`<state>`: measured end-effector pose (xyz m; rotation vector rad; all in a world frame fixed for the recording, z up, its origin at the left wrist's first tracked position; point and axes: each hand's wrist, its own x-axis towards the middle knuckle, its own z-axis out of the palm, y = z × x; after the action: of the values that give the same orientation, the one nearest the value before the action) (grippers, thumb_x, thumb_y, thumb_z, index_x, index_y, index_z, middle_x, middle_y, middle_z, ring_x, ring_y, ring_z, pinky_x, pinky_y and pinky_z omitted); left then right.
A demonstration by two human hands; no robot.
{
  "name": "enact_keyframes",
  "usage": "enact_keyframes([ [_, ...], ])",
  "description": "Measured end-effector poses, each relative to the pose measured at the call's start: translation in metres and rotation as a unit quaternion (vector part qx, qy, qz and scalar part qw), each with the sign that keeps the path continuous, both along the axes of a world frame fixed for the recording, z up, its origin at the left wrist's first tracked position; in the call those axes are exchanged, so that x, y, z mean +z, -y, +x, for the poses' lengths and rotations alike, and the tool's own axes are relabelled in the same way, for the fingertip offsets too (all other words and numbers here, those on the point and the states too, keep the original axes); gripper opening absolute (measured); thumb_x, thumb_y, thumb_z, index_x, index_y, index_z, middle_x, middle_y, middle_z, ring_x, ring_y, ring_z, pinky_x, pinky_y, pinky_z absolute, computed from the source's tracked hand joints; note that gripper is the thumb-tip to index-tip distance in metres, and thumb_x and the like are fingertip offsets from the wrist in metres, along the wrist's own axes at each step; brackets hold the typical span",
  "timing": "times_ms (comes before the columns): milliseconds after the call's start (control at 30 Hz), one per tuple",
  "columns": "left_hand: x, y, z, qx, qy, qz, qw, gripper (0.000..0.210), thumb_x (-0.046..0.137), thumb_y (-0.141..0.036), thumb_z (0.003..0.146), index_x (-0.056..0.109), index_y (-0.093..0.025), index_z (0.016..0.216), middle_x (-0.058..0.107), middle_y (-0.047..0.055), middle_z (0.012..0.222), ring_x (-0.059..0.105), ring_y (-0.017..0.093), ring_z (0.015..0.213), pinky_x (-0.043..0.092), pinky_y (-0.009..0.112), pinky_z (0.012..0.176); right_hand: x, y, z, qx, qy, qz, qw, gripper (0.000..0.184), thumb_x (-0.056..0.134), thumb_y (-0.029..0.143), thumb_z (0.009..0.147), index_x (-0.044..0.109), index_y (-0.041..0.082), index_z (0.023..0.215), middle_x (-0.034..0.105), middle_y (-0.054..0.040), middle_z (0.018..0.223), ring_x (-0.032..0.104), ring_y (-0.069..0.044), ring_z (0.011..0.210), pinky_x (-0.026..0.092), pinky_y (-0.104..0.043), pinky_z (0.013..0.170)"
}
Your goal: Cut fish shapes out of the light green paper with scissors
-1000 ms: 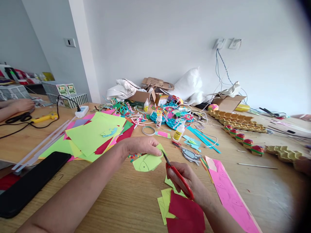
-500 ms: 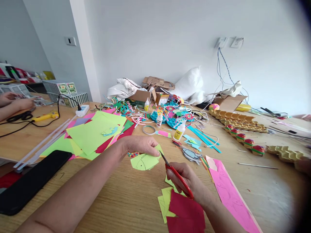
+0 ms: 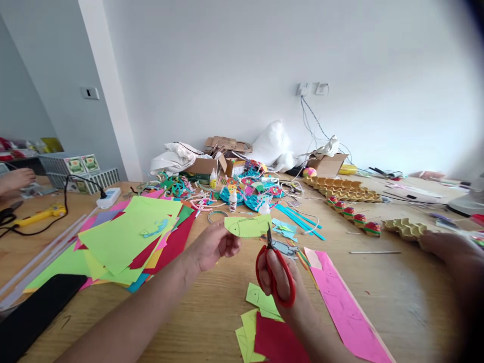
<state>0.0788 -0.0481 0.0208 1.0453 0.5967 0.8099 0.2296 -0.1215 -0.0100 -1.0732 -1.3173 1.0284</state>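
My left hand point(image 3: 217, 246) pinches the left end of a yellow-green paper piece point(image 3: 247, 227), which has a fish outline drawn on it. The paper is held up above the table. Red-handled scissors point(image 3: 278, 277) are in my right hand point(image 3: 283, 285), fingers through the loops and blades pointing up at the paper's right end. Below lie more yellow-green pieces with drawings point(image 3: 260, 298) and dark red paper point(image 3: 278, 339). Behind the scissors is a grey-blue fish cutout point(image 3: 284, 248), partly hidden.
Coloured sheets point(image 3: 130, 234) and a black phone-like slab point(image 3: 45, 317) lie at left. A pink strip with drawings point(image 3: 342, 302) lies at right, near egg-carton pieces point(image 3: 403, 227) and another person's hand point(image 3: 442, 244). Glue bottles point(image 3: 232, 200) and craft scraps stand behind.
My left hand has turned and lifted the paper, so the drawing faces me and lies level. The scissors have swung from slanting to upright. The view has shifted right and tilted up.
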Motion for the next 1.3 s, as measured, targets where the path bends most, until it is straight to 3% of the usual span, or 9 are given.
enact_keyframes([
  [133,-0.005,0.014,0.011,-0.042,-0.051,0.101,0.993,0.022,0.064,-0.032,0.068,0.055,-0.013,0.066,0.053,-0.002,0.055,0.046,0.006,0.046,0.026,0.018,0.040,-0.008,-0.003,-0.001,0.013,-0.030,-0.033,0.999,0.043,0.042,0.058,0.081,0.045,0.023,0.057,0.037,0.0063,0.036,0.033,-0.011,0.033,0.026,-0.024,0.037],
  [233,-0.007,0.021,0.017,0.008,-0.037,0.139,0.990,0.030,0.061,-0.041,0.072,0.050,-0.014,0.062,0.048,-0.003,0.053,0.041,0.006,0.046,0.026,0.019,0.042,-0.010,-0.001,-0.005,0.018,-0.034,-0.037,0.999,0.041,0.044,0.056,0.081,0.045,0.021,0.059,0.038,0.0071,0.036,0.033,-0.009,0.033,0.024,-0.022,0.038],
  [500,-0.008,0.028,0.029,0.125,-0.065,0.153,0.978,0.038,0.055,-0.047,0.073,0.036,-0.019,0.055,0.031,-0.008,0.046,0.028,0.006,0.043,0.023,0.023,0.043,-0.011,0.001,-0.011,0.021,-0.018,-0.067,0.997,0.046,0.048,0.062,0.075,0.045,0.020,0.058,0.039,0.0077,0.036,0.035,-0.008,0.033,0.026,-0.021,0.036],
  [800,-0.007,0.031,0.029,0.148,-0.046,0.120,0.981,0.033,0.054,-0.035,0.070,0.029,-0.020,0.055,0.025,-0.009,0.047,0.019,0.006,0.044,0.018,0.023,0.044,-0.017,-0.001,-0.011,0.046,0.009,-0.062,0.997,0.047,0.045,0.064,0.075,0.045,0.020,0.060,0.040,0.0069,0.040,0.037,-0.009,0.036,0.029,-0.021,0.038],
  [1300,-0.005,0.038,0.032,0.163,-0.067,0.111,0.978,0.029,0.055,-0.033,0.066,0.032,-0.019,0.055,0.028,-0.008,0.047,0.023,0.006,0.045,0.021,0.022,0.045,-0.020,-0.001,-0.007,0.053,0.024,-0.029,0.998,0.045,0.041,0.060,0.082,0.048,0.018,0.066,0.043,0.0054,0.046,0.039,-0.010,0.041,0.030,-0.022,0.043],
])
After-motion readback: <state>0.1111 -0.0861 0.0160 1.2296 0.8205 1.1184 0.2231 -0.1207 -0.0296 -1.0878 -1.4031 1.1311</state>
